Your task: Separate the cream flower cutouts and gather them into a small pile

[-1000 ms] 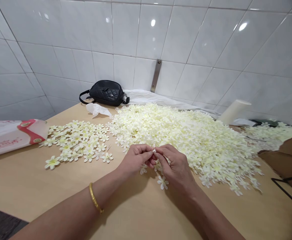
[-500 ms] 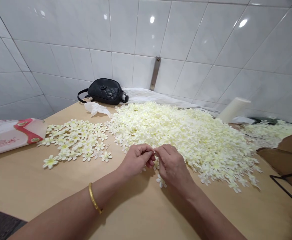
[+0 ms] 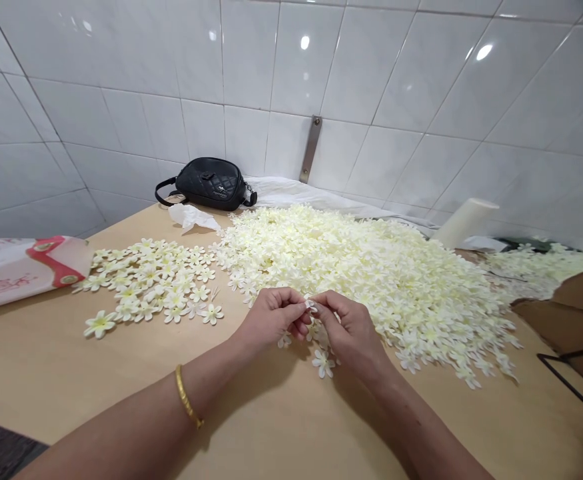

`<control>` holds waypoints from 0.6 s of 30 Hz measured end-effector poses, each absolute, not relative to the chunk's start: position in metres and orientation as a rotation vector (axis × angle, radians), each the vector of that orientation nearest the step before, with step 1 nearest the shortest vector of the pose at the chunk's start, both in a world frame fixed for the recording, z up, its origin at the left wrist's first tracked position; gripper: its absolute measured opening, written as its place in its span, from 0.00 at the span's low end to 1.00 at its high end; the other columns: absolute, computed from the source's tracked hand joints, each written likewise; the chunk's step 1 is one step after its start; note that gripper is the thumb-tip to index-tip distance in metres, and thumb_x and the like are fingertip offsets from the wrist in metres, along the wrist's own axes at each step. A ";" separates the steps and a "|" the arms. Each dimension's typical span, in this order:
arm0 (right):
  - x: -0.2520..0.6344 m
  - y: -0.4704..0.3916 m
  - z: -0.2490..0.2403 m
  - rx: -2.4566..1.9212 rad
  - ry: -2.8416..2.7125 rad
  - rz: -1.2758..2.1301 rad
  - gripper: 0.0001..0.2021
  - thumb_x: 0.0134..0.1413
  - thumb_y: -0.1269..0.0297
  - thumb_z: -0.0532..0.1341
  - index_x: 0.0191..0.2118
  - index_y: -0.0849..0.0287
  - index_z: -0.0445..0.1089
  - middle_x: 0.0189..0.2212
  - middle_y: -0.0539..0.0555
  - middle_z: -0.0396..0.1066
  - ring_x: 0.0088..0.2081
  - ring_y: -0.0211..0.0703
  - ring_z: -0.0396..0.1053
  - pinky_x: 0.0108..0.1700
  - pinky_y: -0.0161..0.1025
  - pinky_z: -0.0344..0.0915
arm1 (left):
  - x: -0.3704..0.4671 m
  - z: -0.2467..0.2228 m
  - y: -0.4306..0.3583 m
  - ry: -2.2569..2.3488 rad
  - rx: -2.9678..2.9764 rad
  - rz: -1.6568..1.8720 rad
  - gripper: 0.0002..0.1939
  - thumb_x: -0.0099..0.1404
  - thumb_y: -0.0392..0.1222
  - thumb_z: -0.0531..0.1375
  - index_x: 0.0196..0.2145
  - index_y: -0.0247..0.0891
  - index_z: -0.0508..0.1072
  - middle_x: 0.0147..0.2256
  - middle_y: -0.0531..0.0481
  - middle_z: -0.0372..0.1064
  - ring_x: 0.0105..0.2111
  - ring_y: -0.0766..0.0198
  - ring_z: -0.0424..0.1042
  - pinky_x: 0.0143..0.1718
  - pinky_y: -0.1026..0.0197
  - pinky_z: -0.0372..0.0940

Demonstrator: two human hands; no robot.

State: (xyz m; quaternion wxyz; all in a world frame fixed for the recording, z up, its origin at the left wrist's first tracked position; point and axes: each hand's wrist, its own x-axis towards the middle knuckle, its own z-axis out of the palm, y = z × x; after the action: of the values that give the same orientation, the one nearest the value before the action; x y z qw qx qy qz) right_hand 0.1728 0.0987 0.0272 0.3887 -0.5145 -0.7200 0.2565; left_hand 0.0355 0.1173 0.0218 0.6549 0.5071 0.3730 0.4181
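Wall [image 3: 251, 60]: it is made of pale tiles and stands at the back.
Table [image 3: 251, 420]: light brown, with a smooth top.
Big heap of flowers [image 3: 361, 267]: whitish yellow, it covers the far middle and the right part of the table.
Smaller group of flowers [image 3: 150, 275]: these lie spread out, to the left of the heap.
Printed bag [image 3: 11, 283]: white and red, just beside the smaller group, at the left edge.
Black bag [image 3: 210, 183]: on the table, near the wall.
Left hand [image 3: 276, 320]: thumb and forefinger are closed narrowly on the held flower [image 3: 310, 306]; the other fingers are curled below.
Right hand [image 3: 354, 337]: thumb and forefinger pinch the same flower from the other side; which part they grip, one cannot tell.
Gold bracelet [image 3: 186, 397]: around the left wrist.
Loose flower [image 3: 323, 363]: on the table, below the fingertips, near the right hand.
Held flower: small and white, between the fingertips of both hands, in front of the heap, partly hidden.
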 end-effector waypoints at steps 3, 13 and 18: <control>0.174 0.101 0.028 -1.258 -1.726 0.867 0.10 0.52 0.66 0.51 0.25 0.61 0.65 0.22 0.50 0.66 0.26 0.37 0.63 0.29 0.33 0.57 | 0.036 0.025 0.116 0.886 1.174 0.962 0.07 0.50 0.38 0.57 0.19 0.33 0.64 0.17 0.52 0.64 0.16 0.72 0.62 0.17 0.68 0.58; 0.194 0.116 0.019 -1.205 -1.311 0.825 0.08 0.48 0.61 0.57 0.25 0.60 0.65 0.22 0.48 0.63 0.28 0.35 0.61 0.35 0.34 0.59 | 0.034 0.023 0.121 1.018 1.168 1.020 0.07 0.50 0.38 0.56 0.18 0.34 0.63 0.17 0.53 0.63 0.14 0.73 0.58 0.16 0.68 0.55; 0.207 0.127 0.017 -1.183 -1.103 0.756 0.09 0.42 0.60 0.60 0.24 0.61 0.67 0.21 0.48 0.64 0.27 0.35 0.61 0.36 0.35 0.61 | 0.032 0.014 0.125 1.039 1.167 1.077 0.08 0.51 0.39 0.56 0.18 0.34 0.64 0.17 0.53 0.62 0.14 0.74 0.56 0.17 0.68 0.52</control>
State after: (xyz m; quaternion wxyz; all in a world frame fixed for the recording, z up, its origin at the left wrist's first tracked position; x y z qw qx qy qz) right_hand 0.2075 0.1275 0.0172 0.6271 -0.5162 -0.4810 0.3299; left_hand 0.0324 0.1250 0.0144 0.5828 0.4996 0.4450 0.4611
